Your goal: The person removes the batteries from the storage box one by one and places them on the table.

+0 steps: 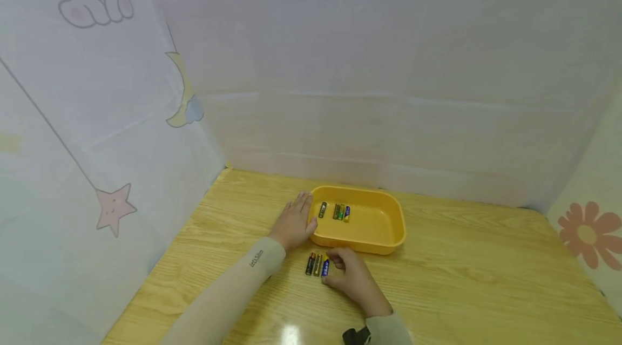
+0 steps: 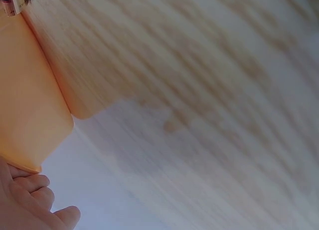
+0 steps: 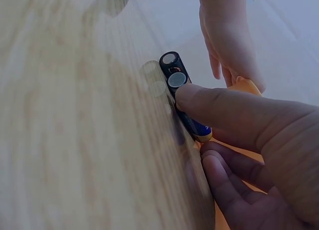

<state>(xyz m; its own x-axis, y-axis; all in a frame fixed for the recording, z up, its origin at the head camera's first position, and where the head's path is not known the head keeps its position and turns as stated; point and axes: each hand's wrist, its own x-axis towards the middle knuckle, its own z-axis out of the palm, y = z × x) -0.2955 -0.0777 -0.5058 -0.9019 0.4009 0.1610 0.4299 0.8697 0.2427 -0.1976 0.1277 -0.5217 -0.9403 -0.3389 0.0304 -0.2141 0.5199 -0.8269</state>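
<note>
My left hand (image 1: 294, 222) rests against the left side of a yellow plastic tray (image 1: 362, 245), its fingers extended along the edge and the thumb over the rim. Just in front of the tray, my right hand (image 1: 353, 277) pinches a blue and yellow battery (image 1: 325, 266) by its ends between thumb and fingers. This battery lies at the right end of a short row, beside a gold-coloured battery (image 1: 318, 265) and a dark battery (image 1: 310, 263). In the right wrist view the thumb (image 3: 214, 106) presses near one end of the battery.
Inside the tray, a dark battery (image 1: 323, 209) lies apart at the left. Right of it a brown battery (image 1: 336, 211), a green battery (image 1: 342, 212) and a blue battery (image 1: 347, 214) sit side by side. White printed sheets (image 1: 311, 91) enclose the wooden table (image 1: 461, 269).
</note>
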